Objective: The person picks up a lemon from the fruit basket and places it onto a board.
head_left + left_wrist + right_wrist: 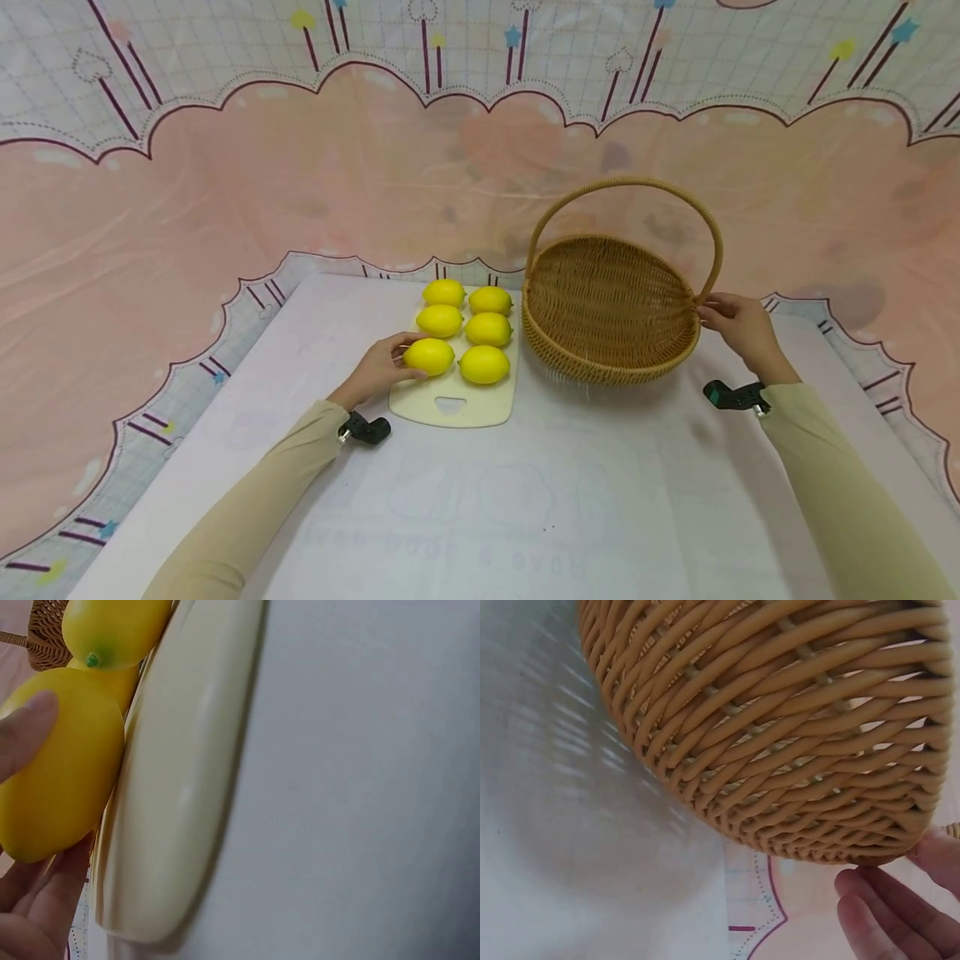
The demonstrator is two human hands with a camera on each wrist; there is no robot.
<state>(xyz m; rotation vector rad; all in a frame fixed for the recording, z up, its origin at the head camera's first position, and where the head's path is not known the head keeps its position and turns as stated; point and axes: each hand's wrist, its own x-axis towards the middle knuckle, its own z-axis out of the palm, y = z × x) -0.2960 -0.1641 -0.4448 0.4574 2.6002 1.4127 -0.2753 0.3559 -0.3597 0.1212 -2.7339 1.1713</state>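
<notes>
My left hand (381, 365) holds the front-left yellow lemon (429, 357), thumb on one side and fingers on the other. In the left wrist view the same lemon (64, 769) sits between thumb and fingers, close to the board; a gap beneath it cannot be judged. Several other lemons (484, 365) lie in two columns on a cream cutting board (450, 415). At the right end of a wicker basket (611, 308), my right hand (744, 327) pinches the rim near the foot of the handle. The right wrist view shows fingertips (855, 900) against the woven end of the basket (780, 742).
Just right of the board stands the basket, its arched handle (626, 181) upright. A white tabletop (480, 508) lies under everything. Behind it hangs a patterned pink and white cloth (375, 175), which also runs along both sides.
</notes>
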